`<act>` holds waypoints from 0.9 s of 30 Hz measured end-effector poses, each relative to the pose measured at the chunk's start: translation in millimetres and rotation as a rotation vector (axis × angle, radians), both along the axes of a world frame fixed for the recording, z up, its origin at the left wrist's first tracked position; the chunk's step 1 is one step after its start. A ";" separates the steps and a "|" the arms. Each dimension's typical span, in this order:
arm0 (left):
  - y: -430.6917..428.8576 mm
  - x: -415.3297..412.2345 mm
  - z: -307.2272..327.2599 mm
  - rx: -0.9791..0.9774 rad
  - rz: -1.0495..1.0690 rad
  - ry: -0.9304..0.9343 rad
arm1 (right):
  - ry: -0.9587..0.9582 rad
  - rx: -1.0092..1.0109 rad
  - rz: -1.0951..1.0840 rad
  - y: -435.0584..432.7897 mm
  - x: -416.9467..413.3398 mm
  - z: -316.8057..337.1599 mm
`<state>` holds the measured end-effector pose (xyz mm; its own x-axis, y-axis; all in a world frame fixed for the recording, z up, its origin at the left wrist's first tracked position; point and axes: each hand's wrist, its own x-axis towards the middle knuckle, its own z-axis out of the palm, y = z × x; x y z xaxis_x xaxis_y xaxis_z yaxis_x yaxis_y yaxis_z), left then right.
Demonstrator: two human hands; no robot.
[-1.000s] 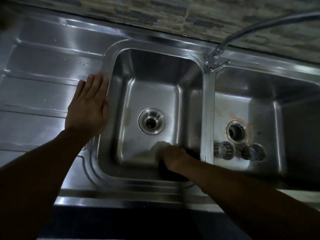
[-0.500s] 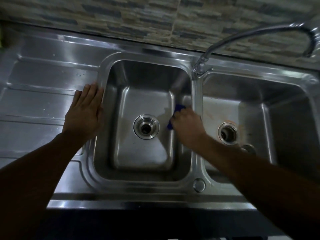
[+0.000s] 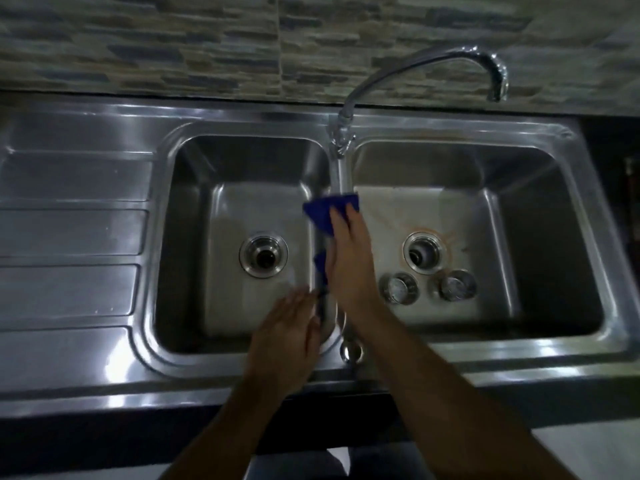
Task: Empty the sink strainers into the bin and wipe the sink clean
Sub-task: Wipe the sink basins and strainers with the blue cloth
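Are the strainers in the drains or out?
Out: the two strainers lie on the floor of the right basin, near its open drain.

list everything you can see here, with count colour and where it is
sink: one, steel, two basins, drainboard on its left
tap: one, chrome, behind the divider, arching right
strainers: two, steel, loose on the right basin floor, in front of its drain
cloth: one, blue, draped over the divider
wall tiles: grey-brown stone look, behind the sink
left hand: one, fingers straight, above the left basin front right corner, blurred
right hand: one, flat on the cloth
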<state>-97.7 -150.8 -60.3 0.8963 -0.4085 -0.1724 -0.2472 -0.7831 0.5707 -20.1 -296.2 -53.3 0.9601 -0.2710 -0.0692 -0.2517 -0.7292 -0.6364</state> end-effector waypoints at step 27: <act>-50.4 29.9 3.3 -0.149 0.256 0.092 | -0.028 0.453 -0.011 -94.8 70.5 -3.2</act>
<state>-67.9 -201.2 -56.9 0.9568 -0.1984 -0.2126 0.0053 -0.7192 0.6948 50.4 -391.0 -56.5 0.9604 -0.2299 -0.1571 -0.2360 -0.3728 -0.8974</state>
